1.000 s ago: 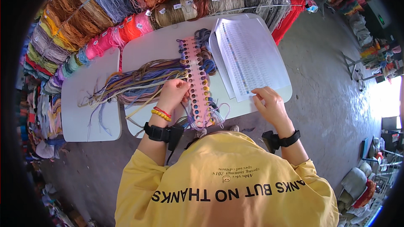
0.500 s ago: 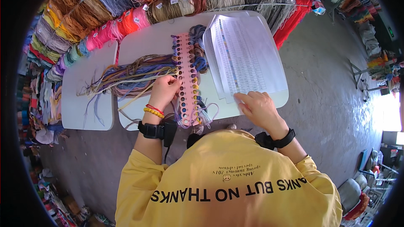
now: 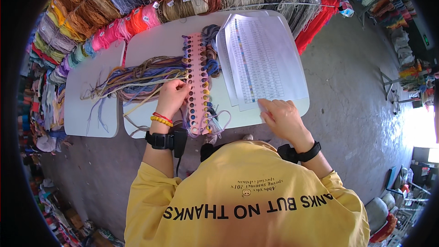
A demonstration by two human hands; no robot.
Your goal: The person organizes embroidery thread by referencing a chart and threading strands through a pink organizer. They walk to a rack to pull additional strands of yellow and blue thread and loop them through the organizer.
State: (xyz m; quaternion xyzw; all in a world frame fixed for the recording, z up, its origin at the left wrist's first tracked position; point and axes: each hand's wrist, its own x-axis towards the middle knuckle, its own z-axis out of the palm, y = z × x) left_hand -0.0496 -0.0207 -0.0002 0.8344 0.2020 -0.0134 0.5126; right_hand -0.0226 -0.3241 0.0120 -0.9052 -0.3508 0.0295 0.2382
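A long pink card [image 3: 197,96] with rows of holes along both sides lies upright on the white table, threads looped through many of the holes. At its left edge my left hand [image 3: 173,97] is closed in a pinch; what sits between thumb and finger is hidden. Long multicoloured threads [image 3: 141,75] trail left from the card, past that hand. To the right, printed sheets [image 3: 265,59] with a table grid and a coloured column overlap each other. My right hand [image 3: 284,118] rests at their lower edge, index finger forward and thumb apart, holding nothing.
Hanks of coloured yarn [image 3: 183,11] hang on rails behind the table. Bundled blue-grey threads [image 3: 211,41] lie between card and sheets. A gap splits the white tabletop [image 3: 93,110] on the left. Loose thread ends [image 3: 222,119] curl near the front edge.
The table and its contents appear slightly further left in view. My left hand stays at the card's edge; my right fingertip sits slightly further right along the sheets' lower edge.
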